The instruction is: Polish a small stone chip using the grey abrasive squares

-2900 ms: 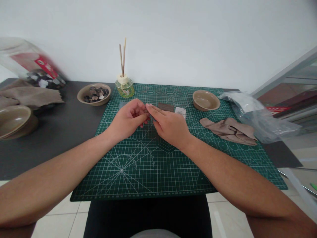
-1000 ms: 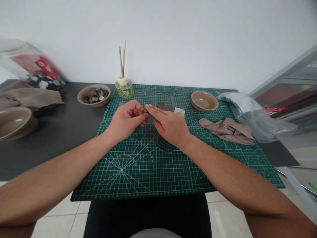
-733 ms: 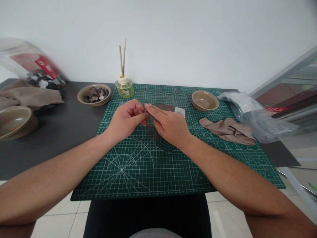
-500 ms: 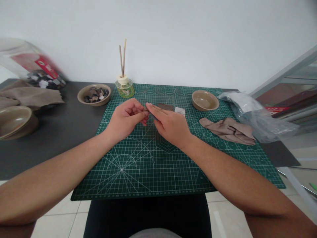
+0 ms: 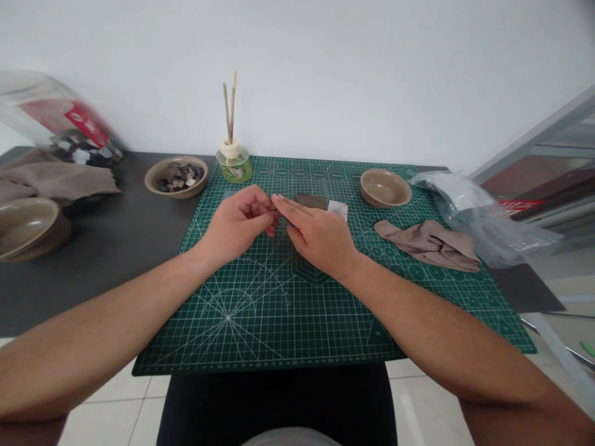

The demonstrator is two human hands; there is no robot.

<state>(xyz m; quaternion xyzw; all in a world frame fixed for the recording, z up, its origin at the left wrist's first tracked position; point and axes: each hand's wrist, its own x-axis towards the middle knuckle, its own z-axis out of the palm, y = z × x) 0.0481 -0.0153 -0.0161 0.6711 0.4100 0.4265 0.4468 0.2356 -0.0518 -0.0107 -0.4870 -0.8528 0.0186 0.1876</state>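
My left hand [image 5: 239, 217] is closed in a pinch above the green cutting mat [image 5: 260, 334]. Its thumb and index finger hold a small piece that is mostly hidden. Against those fingertips press the fingers of my right hand [image 5: 321, 236], held close together. A dark edge shows under the right fingers, too little to name. Just behind the right hand, a flat brown rectangular piece [image 5: 311, 200] and a white square piece [image 5: 338, 209] lie on the mat.
A bowl [image 5: 154, 184] of small dark and light chips stands left, near a reed diffuser [image 5: 233, 164]. Another bowl [image 5: 385, 189], a crumpled brown cloth [image 5: 430, 245] and a clear plastic bag [image 5: 493, 223] are on the right. Far left are stacked bowls [image 5: 35, 226], cloth [image 5: 69, 176] and a jar [image 5: 37, 102].
The fingers of my right hand have shifted slightly left over the left fingertips. Slightly more of the brown piece behind them shows. The rest has stayed in place.
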